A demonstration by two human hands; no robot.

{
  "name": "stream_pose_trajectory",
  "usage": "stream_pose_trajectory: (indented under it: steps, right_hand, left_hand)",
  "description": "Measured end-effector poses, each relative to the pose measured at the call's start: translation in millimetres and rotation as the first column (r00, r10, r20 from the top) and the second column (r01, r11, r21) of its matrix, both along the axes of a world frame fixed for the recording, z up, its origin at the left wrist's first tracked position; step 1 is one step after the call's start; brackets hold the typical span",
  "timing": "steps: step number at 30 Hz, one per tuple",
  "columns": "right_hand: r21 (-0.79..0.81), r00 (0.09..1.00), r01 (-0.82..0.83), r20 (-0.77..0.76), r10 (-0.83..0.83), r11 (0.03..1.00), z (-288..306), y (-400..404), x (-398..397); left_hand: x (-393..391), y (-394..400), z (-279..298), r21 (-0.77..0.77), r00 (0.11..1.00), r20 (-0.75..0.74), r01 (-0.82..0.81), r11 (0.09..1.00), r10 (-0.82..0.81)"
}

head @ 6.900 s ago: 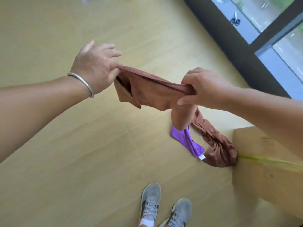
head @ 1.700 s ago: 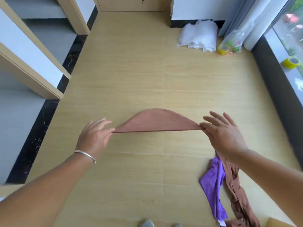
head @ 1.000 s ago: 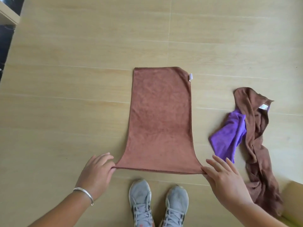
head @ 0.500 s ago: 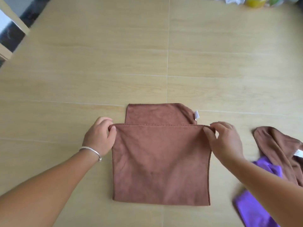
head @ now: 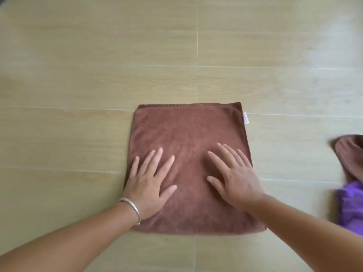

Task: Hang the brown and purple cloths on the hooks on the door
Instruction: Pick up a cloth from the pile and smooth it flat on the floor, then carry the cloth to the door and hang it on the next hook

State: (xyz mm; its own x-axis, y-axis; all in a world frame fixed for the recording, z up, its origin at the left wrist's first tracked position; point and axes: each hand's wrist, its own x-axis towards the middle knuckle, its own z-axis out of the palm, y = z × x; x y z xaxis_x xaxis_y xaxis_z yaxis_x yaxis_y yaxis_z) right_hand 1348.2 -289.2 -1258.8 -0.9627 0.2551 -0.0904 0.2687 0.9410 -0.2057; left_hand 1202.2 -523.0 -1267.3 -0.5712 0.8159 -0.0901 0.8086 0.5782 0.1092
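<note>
The brown cloth [head: 188, 154] lies folded in half on the floor [head: 78, 75], its white label [head: 246, 118] sticking out at the far right corner. Both hands rest flat on its near half, the left hand [head: 150, 183] and right hand [head: 233, 177] with fingers spread straight and holding nothing; the grip of each is apart, palms pressing the fabric down. This looks like a smoothing step (a preparation, since no door or hook is in view). The next move probably calls for pinching a folded edge or corner, lifting the cloth and carrying it to the hooks.

Half a second ago both hands pinched the near edge and were carrying it over toward the far edge; now the fold is closed and the edges meet. At the right border lie a second brown cloth [head: 347, 154] and the purple cloth [head: 351, 205], touching each other and well apart from the folded one.
</note>
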Motion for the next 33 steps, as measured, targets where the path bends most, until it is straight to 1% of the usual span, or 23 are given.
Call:
stream_pose_trajectory:
  steps: [1, 2, 5, 8, 10, 12, 15, 17, 19, 22, 25, 28, 30, 33]
  right_hand:
    - [0.010, 0.999, -0.014, 0.050, 0.013, 1.000, -7, -3, 6]
    - [0.031, 0.997, -0.015, 0.072, 0.013, 0.999, -13, -3, 9]
    - [0.039, 0.999, -0.023, 0.040, 0.021, 0.999, -21, 5, 8]
    - [0.042, 0.998, -0.047, 0.054, 0.045, 0.998, -17, 6, 4]
    - [0.052, 0.997, -0.037, 0.063, 0.033, 0.998, -12, 3, 5]
    - [0.041, 0.996, -0.067, 0.056, 0.065, 0.997, -8, -1, 11]
    - [0.026, 0.975, -0.222, 0.027, 0.222, 0.975, -14, -4, 38]
    - [0.039, 0.930, -0.367, -0.002, 0.368, 0.929, -20, 0, 56]
    - [0.058, 0.872, -0.488, -0.019, 0.490, 0.871, -22, 6, 69]
    - [0.075, 0.823, -0.566, 0.005, 0.567, 0.821, -17, 12, 79]
    - [0.100, 0.817, -0.575, 0.021, 0.576, 0.812, -18, 15, 87]
    - [0.144, 0.842, -0.537, 0.025, 0.539, 0.831, -18, 13, 91]
    - [0.187, 0.871, -0.489, 0.042, 0.490, 0.852, -13, 7, 93]
    - [0.198, 0.917, -0.394, 0.153, 0.369, 0.898, 10, -9, 99]
  left_hand:
    - [12, -6, -6, -0.024, 0.998, 0.002, 0.059, 0.998, -0.059]
    - [18, -12, -13, -0.044, 0.996, -0.006, 0.084, 0.995, -0.085]
    - [9, -14, -21, -0.058, 0.996, -0.019, 0.083, 0.995, -0.084]
    - [-3, -8, -13, -0.099, 0.994, -0.003, 0.108, 0.989, -0.109]
    - [-4, -12, -5, -0.127, 0.997, 0.016, 0.083, 0.988, -0.082]
    - [1, -24, -2, -0.134, 0.998, 0.013, 0.061, 0.989, -0.060]
    - [15, -56, -6, -0.142, 0.992, 0.014, 0.126, 0.982, -0.126]
    - [17, -78, -7, -0.156, 0.978, 0.019, 0.207, 0.966, -0.207]
    - [14, -94, -5, -0.191, 0.958, -0.009, 0.281, 0.941, -0.288]
    - [6, -98, 3, -0.211, 0.938, -0.049, 0.326, 0.921, -0.343]
    - [2, -93, 6, -0.216, 0.930, -0.078, 0.337, 0.917, -0.360]
    - [5, -93, 6, -0.240, 0.919, -0.121, 0.341, 0.909, -0.376]
    - [7, -93, 10, -0.252, 0.917, -0.137, 0.332, 0.909, -0.373]
    - [17, -94, 31, -0.294, 0.942, -0.076, 0.293, 0.910, -0.328]
